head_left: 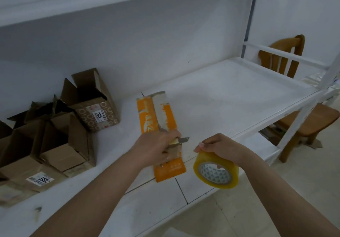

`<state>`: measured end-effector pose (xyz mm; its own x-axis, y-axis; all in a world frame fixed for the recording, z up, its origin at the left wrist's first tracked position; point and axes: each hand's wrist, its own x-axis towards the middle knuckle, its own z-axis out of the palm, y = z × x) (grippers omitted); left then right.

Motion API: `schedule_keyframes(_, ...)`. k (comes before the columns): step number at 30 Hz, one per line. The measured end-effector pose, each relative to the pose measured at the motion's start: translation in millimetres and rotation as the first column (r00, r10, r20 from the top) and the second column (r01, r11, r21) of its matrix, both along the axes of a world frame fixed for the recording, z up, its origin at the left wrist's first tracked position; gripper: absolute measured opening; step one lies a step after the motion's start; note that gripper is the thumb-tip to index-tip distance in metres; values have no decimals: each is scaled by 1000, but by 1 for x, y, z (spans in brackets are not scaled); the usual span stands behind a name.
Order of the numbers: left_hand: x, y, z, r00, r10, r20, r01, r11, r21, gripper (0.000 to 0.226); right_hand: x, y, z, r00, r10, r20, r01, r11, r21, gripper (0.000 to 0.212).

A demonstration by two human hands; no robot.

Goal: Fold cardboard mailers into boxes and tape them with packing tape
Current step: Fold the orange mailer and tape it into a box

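Along the left of the white shelf (211, 89) stand several brown cardboard boxes (60, 144) with flaps up; what is inside them I cannot see from here, and the printed one nearest the wall (95, 111) shows only a dark opening. Next comes the flat orange-and-white cardboard mailer (160, 119), its long axis running away from the person toward the wall. The left hand (158, 148) lies over its near half, fingers curled round a small metal-bladed utility knife (181, 140). Just right, off the mailer, the right hand (219, 147) grips a yellowish clear packing-tape roll (216, 170). The left hand is nearer the mailer.
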<state>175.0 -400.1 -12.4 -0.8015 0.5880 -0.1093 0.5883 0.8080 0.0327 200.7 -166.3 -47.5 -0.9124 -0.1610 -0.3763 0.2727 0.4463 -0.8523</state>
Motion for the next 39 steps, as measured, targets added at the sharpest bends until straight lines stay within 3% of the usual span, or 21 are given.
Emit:
schedule_keyframes(3,-11,-27,5,991,-8,-135,8,1000,0,64,-3,-10,2,999,31,-15,-31,1000,2,23)
schedule_keyframes(6,-13,-35,-1,996,74,-54,-62,976,207,65,-7,-18,5,998,31,-55,-32,999,-14,22)
schedule_keyframes(10,-7,-41,-12,962,264,71,-255,774,579,53,-9,-19,9,996,58,-63,-58,998,-10,19)
schedule_keyframes(14,0,-36,-23,945,319,-69,-269,882,386,57,-9,-20,12,994,84,-65,-83,996,19,20)
schedule_keyframes(17,1,-33,-28,942,331,-51,-284,870,403,56,-8,-23,12,992,97,-75,-96,995,19,21)
schedule_keyframes(19,1,-37,-27,939,337,66,-318,784,533,51,-6,-24,12,990,118,-80,-118,993,11,22)
schedule_keyframes(20,2,-40,-25,933,341,112,-330,696,637,43,-4,-25,13,988,130,-78,-130,991,10,22)
schedule_keyframes(23,6,-56,-27,870,492,39,-293,450,844,12,-2,-30,16,984,169,-57,-170,985,-19,21)
schedule_keyframes(26,12,-81,-53,693,717,77,-496,396,773,13,2,-39,19,978,207,-36,-208,976,-55,23)
schedule_keyframes(28,18,-99,-79,600,772,207,-727,419,544,20,4,-46,19,977,211,-17,-211,975,-64,25)
schedule_keyframes(31,31,-115,-101,539,783,310,-840,468,276,27,4,-55,17,977,215,-2,-214,974,-70,25)
schedule_keyframes(33,38,-118,-100,561,805,190,-807,482,341,30,4,-59,16,975,224,2,-223,971,-81,26)
schedule_keyframes(35,48,-107,-83,595,797,106,-684,432,588,33,4,-63,13,970,244,1,-244,968,-62,26)
schedule_keyframes(37,58,-86,-54,646,690,328,-618,220,755,48,5,-69,11,969,247,5,-247,968,-32,23)
schedule_keyframes(38,63,-73,-41,663,575,479,-661,148,736,61,5,-72,10,971,241,3,-240,970,-29,21)
schedule_keyframes(39,66,-61,-32,651,464,601,-723,139,676,73,7,-75,8,972,237,0,-236,971,-36,20)
